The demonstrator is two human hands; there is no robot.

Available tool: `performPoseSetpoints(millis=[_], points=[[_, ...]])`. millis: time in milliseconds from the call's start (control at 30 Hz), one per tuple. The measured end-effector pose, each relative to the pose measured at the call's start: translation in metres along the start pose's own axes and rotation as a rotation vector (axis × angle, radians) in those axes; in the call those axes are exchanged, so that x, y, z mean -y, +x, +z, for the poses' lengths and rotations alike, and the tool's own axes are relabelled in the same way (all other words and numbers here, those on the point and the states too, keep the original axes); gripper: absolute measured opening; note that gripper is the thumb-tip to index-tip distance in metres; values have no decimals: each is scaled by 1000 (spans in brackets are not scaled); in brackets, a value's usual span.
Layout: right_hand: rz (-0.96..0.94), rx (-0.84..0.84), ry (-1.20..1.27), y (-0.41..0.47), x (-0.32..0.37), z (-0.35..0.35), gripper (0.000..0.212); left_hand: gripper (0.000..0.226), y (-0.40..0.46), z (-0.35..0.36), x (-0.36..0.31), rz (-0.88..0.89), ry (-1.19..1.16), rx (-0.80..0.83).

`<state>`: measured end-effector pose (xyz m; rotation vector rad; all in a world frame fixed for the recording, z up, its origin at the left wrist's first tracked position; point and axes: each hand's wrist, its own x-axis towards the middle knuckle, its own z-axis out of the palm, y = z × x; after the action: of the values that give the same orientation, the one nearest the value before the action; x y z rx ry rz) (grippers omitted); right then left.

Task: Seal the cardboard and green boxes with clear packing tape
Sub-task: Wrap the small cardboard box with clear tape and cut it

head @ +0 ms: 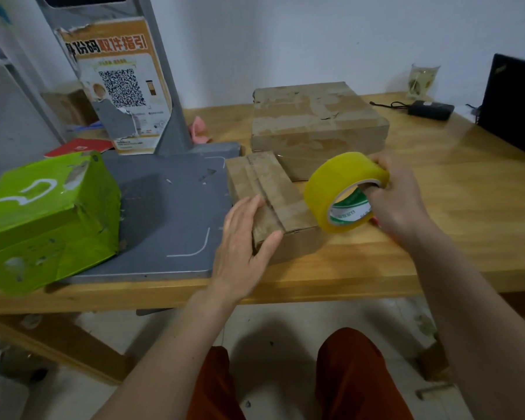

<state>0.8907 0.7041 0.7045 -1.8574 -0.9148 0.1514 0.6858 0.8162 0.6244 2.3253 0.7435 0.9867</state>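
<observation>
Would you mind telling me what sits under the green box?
The green box rests mostly on the grey scale platform, tilted, its near corner overhanging the wooden table. A red booklet shows behind it. Anything beneath the box itself is covered.

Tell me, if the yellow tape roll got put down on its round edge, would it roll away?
Probably yes. The tape roll is a round ring, so on the smooth wooden table it could roll easily. Laid flat on its side, it would likely stay put. Right now the right hand holds it, fingers hooked through its hole, so it looks easy to carry.
</observation>
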Motion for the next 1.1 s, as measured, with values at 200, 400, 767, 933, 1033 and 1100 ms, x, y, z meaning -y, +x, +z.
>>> performPoseSetpoints(millis=[200,400,767,933,1033,1100], points=[[-1,6,19,0,-2,-2,29,64,17,14,-32,-820,-644,-180],[-4,-10,-5,0,-2,-14,48,51,23,14,-45,-809,-699,-154],[92,-87,-14,-2,-10,-16,32,48,14,20,-69,-760,-531,-169],[83,-107,-95,-5,-4,-19,31,48,12,23,-70,-750,-479,-180],[57,-114,-201,-9,-1,-20,33,48,18,26,-68,-749,-440,-173],[33,-114,-252,-11,-1,-22,31,55,16,21,-69,-540,-240,-203]])
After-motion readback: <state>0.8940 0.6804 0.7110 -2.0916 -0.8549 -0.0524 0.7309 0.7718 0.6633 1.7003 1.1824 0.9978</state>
